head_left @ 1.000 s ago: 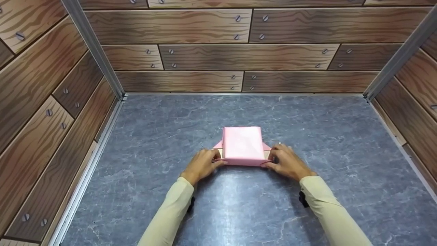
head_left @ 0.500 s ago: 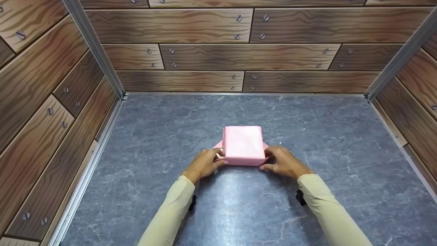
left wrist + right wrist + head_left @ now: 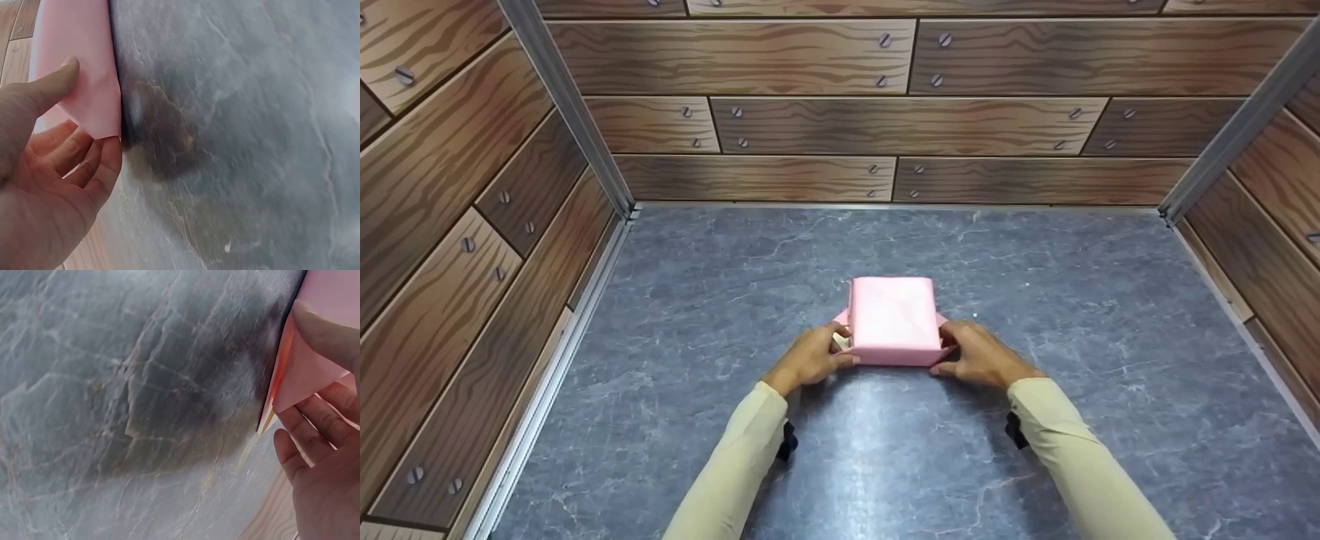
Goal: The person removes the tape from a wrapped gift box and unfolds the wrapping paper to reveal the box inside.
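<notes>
A box wrapped in pink paper point(image 3: 893, 313) lies flat on the grey marbled surface in the head view, with loose paper flaps at its left and right ends. At the left end my left hand point(image 3: 812, 355) pinches the pink wrapping paper point(image 3: 84, 101), thumb on the front face and fingers behind the folded edge. My right hand point(image 3: 984, 355) holds the flap point(image 3: 315, 371) at the right end, its thumb on the front and its fingers behind the paper. A paler inner side shows by the left fingers. The box ends are partly hidden by both hands.
The grey marbled tabletop point(image 3: 735, 262) surrounds the box. Wood-plank-patterned walls point(image 3: 802, 127) stand at the back and both sides, with metal rails point(image 3: 585, 285) along the edges. Dark wrist devices point(image 3: 787, 441) sit under the sleeves.
My right hand has moved inward to the left, and the right-hand flap has come closer to the box end. My left hand has stayed almost in place, and the box has barely shifted.
</notes>
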